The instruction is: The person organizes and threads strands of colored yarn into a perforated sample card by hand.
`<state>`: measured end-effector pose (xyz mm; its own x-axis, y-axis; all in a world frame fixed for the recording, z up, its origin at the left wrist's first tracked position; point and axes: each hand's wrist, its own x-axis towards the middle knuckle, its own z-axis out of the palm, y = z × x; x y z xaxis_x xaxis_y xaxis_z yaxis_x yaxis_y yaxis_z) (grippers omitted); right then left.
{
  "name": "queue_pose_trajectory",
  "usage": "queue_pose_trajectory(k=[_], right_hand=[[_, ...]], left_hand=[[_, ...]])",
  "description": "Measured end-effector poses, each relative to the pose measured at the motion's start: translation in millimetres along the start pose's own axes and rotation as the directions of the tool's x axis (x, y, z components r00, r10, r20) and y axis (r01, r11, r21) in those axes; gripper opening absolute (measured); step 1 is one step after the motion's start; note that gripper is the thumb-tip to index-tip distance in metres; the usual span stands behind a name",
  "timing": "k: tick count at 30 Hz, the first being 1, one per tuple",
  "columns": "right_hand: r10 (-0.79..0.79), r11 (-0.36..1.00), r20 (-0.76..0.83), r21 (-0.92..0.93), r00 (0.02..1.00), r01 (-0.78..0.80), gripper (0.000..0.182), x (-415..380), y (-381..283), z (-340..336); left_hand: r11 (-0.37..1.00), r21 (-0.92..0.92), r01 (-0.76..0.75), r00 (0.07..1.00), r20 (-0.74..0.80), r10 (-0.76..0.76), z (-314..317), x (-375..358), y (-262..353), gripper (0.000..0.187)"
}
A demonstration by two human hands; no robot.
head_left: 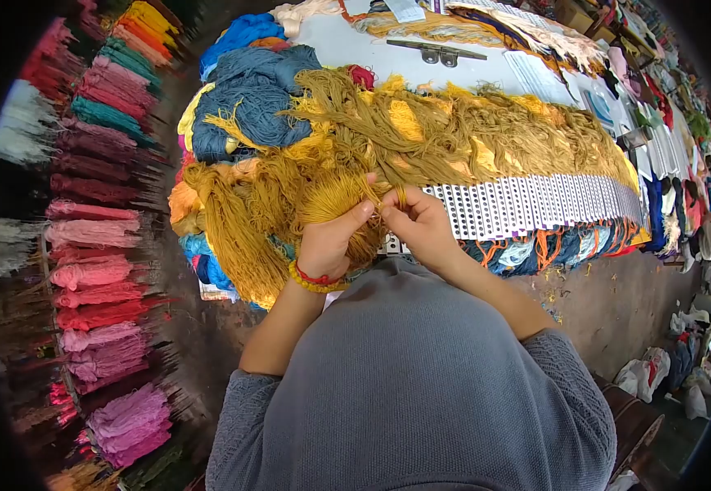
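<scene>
My left hand (328, 241) grips a bundle of mustard-yellow yarn (333, 196) at the near edge of the table; a red and yellow bracelet sits on that wrist. My right hand (418, 222) pinches a few strands of the same yarn between thumb and fingers, right beside the left hand. Both hands are just in front of a white perforated card strip (527, 204) that runs to the right along the table edge. A big heap of yellow and ochre yarn (454, 135) lies over the table behind the hands.
Blue yarn (249, 98) is piled at the table's left end. Racks of pink, red and teal skeins (98, 270) line the left wall. A metal bracket (437, 53) lies on the white table top. Bags (650, 372) sit on the floor at right.
</scene>
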<state>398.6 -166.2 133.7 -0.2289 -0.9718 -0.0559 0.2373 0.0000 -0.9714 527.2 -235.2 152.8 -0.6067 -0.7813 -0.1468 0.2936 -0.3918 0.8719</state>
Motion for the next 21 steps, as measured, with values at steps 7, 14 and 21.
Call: queue_pose_trajectory(k=[7,14,21], right_hand=[[0.1,0.945,0.001,0.312,0.995,-0.095,0.002,-3,-10,4],[0.251,0.867,0.186,0.393,0.95,-0.306,0.006,-2,-19,-10],[-0.431,0.841,0.058,-0.337,0.901,0.424,0.006,29,-35,-18]], left_hand=[[0.985,-0.14,0.101,0.992,0.088,-0.089,-14,2,-6,0.017],[0.968,-0.171,0.185,0.974,0.16,-0.158,-3,-1,9,0.023],[0.875,-0.205,0.439,0.869,0.345,-0.355,-33,15,-21,0.02]])
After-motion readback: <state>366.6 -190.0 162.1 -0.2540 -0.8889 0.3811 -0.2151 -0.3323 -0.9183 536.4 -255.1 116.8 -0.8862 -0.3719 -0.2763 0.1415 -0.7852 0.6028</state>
